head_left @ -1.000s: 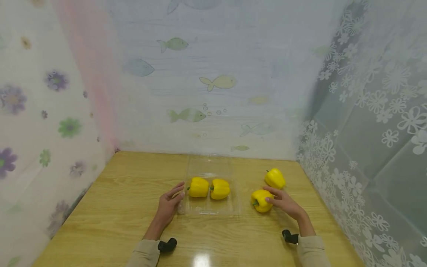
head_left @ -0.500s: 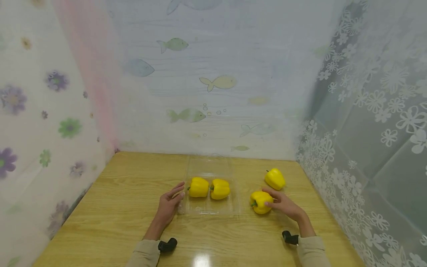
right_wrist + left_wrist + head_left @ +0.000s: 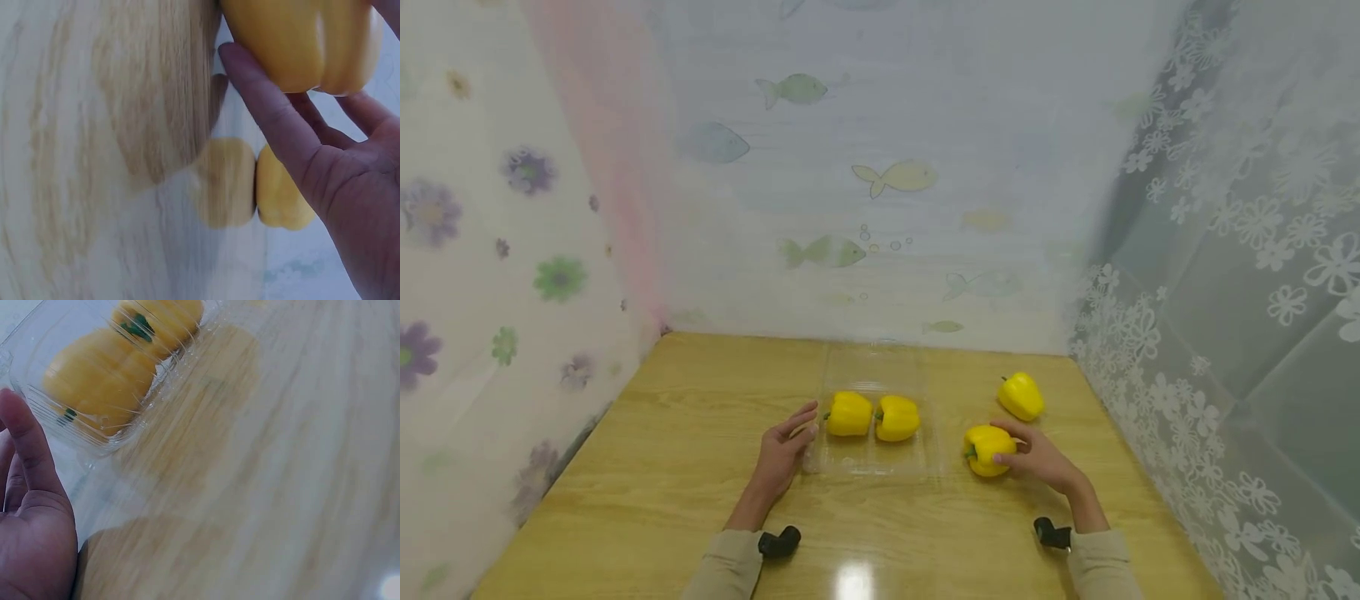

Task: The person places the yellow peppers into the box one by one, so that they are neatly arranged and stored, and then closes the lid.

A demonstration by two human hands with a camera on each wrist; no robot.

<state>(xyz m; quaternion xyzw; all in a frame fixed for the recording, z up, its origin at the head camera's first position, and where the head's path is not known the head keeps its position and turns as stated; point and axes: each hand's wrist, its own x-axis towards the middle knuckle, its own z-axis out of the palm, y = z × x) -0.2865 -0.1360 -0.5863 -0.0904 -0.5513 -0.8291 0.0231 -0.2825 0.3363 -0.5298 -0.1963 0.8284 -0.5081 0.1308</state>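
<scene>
My right hand [image 3: 1041, 461] holds a yellow bell pepper [image 3: 987, 451], thumb on the near side and fingers on the far side. In the right wrist view this bell pepper [image 3: 300, 44] is close up, between thumb and fingers. Two more yellow bell peppers, a left one [image 3: 848, 415] and a right one [image 3: 898, 418], lie side by side in a clear plastic clamshell box [image 3: 880, 463] whose lid is folded back. At the box's left side, my left hand [image 3: 780, 457] rests with extended fingers at its wall. Another yellow bell pepper [image 3: 1021, 397] lies on the table behind my right hand.
Wooden table [image 3: 692, 417] spans the space below. A fish-patterned sheet [image 3: 880, 183] hangs along the back, a flowered sheet [image 3: 497, 275] on the left and a lacy flowered curtain [image 3: 1247, 333] on the right. A black wrist device [image 3: 780, 543] sits by the left sleeve.
The bell pepper at my right hand has shifted slightly toward the left and nearer, its thumb further onto it. My left hand keeps its place. The head view has tilted slightly.
</scene>
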